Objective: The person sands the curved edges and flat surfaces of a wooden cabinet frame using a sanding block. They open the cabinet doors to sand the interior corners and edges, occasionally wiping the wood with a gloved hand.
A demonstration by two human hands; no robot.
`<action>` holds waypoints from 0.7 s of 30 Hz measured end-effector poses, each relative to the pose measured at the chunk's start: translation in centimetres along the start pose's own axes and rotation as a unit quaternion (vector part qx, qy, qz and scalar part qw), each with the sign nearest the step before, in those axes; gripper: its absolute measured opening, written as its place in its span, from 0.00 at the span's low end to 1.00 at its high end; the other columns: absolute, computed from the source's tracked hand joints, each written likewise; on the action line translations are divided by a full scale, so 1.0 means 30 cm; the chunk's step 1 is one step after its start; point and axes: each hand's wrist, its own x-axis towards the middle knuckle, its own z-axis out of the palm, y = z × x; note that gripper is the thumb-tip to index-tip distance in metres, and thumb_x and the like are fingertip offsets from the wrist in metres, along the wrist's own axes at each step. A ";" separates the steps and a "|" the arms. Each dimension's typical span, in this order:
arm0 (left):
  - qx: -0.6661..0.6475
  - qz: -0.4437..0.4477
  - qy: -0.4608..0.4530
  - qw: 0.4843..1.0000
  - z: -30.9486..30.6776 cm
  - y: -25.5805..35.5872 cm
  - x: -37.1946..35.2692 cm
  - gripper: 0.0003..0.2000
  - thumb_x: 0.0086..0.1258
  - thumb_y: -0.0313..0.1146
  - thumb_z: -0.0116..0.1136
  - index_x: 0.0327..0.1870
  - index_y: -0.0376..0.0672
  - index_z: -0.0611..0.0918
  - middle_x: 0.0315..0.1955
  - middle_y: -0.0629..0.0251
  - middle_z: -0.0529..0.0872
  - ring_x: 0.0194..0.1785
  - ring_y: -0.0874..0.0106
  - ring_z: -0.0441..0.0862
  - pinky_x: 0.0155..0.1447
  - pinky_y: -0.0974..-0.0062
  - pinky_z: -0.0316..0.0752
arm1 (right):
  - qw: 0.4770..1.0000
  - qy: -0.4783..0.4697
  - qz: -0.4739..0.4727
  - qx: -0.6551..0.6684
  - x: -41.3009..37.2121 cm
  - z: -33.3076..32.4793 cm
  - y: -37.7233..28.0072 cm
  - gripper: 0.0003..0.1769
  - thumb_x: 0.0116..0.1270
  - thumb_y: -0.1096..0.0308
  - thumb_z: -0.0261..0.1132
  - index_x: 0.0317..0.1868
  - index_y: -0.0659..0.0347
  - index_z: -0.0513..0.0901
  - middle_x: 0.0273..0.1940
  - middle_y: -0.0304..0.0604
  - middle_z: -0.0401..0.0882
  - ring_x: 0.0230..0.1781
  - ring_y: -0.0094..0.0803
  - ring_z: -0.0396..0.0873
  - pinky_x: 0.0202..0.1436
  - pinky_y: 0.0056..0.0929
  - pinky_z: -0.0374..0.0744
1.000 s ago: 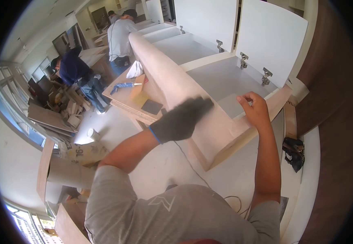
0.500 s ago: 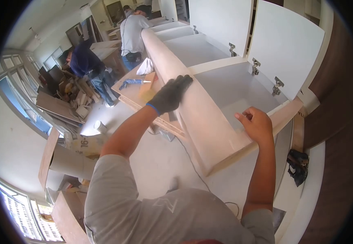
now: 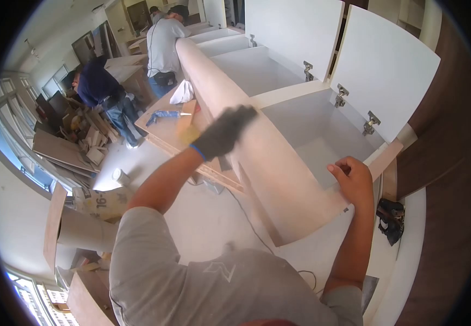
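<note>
My left hand (image 3: 227, 131), in a dark work glove with a blue cuff edge, lies over the long curved wooden panel (image 3: 279, 179), fingers stretched out and smeared by motion. Anything under its palm is hidden. My bare right hand (image 3: 350, 176) is over the near right corner of the cabinet, loosely curled, with a gap between thumb and index finger and nothing visible in it. The panel forms the front edge of a white cabinet lying on its back. Next to my right hand is a grey-lined compartment (image 3: 314, 130); its white door (image 3: 387, 65) stands open on metal hinges.
Left of the panel, a wooden board (image 3: 159, 100) carries a blue caulking gun (image 3: 162, 115) and a white cloth (image 3: 181, 92). A cable (image 3: 252, 223) runs along the floor. Co-workers (image 3: 162, 46) (image 3: 102, 89) bend over work further back. A black tool (image 3: 391, 220) lies at right.
My view has shifted slightly. My gloved left hand stays at the curved panel, now blurred by motion. My right hand sits a little lower, still loosely curled.
</note>
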 end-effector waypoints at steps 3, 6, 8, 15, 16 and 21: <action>-0.032 -0.081 0.032 0.996 -0.026 0.028 0.006 0.39 0.63 0.16 0.60 0.81 0.33 0.68 0.74 0.48 0.74 0.76 0.49 0.72 0.81 0.51 0.66 | 0.999 0.025 0.011 0.031 -0.005 -0.011 -0.010 0.24 0.67 0.51 0.79 0.42 0.68 0.90 0.38 0.54 0.90 0.39 0.46 0.88 0.47 0.40 0.83; -0.027 0.128 0.002 0.991 0.010 0.139 -0.054 0.43 0.66 0.18 0.61 0.87 0.38 0.63 0.85 0.48 0.64 0.90 0.54 0.58 0.93 0.53 0.50 | 0.998 0.047 0.016 0.031 -0.002 -0.002 0.001 0.21 0.66 0.55 0.80 0.40 0.69 0.90 0.37 0.53 0.90 0.38 0.43 0.88 0.48 0.38 0.83; 0.010 0.098 0.064 0.993 0.035 -0.049 -0.045 0.41 0.65 0.17 0.61 0.84 0.37 0.67 0.82 0.48 0.68 0.84 0.52 0.66 0.86 0.52 0.60 | 0.999 0.041 0.020 0.008 -0.004 0.004 0.005 0.20 0.66 0.57 0.80 0.40 0.68 0.89 0.37 0.52 0.90 0.38 0.41 0.88 0.48 0.38 0.83; -0.046 0.145 0.085 0.985 -0.001 0.014 -0.061 0.39 0.66 0.17 0.60 0.83 0.35 0.67 0.80 0.45 0.70 0.83 0.48 0.67 0.86 0.49 0.61 | 0.997 0.061 0.042 -0.004 -0.016 0.008 -0.005 0.16 0.68 0.61 0.79 0.40 0.68 0.89 0.35 0.49 0.89 0.37 0.37 0.86 0.47 0.36 0.82; -0.010 0.153 -0.022 0.988 -0.059 0.025 -0.042 0.39 0.70 0.20 0.54 0.87 0.40 0.65 0.86 0.50 0.64 0.88 0.53 0.62 0.91 0.50 0.53 | 0.997 0.059 0.044 -0.029 -0.010 0.000 -0.017 0.16 0.68 0.61 0.79 0.40 0.68 0.89 0.35 0.49 0.89 0.37 0.37 0.86 0.47 0.35 0.82; -0.015 -0.018 0.067 0.997 0.016 -0.410 0.046 0.36 0.64 0.16 0.57 0.79 0.36 0.72 0.73 0.44 0.78 0.73 0.46 0.77 0.71 0.50 0.73 | 0.996 0.067 0.057 -0.021 -0.022 -0.003 -0.034 0.14 0.69 0.63 0.78 0.40 0.68 0.89 0.35 0.48 0.89 0.36 0.35 0.85 0.47 0.34 0.82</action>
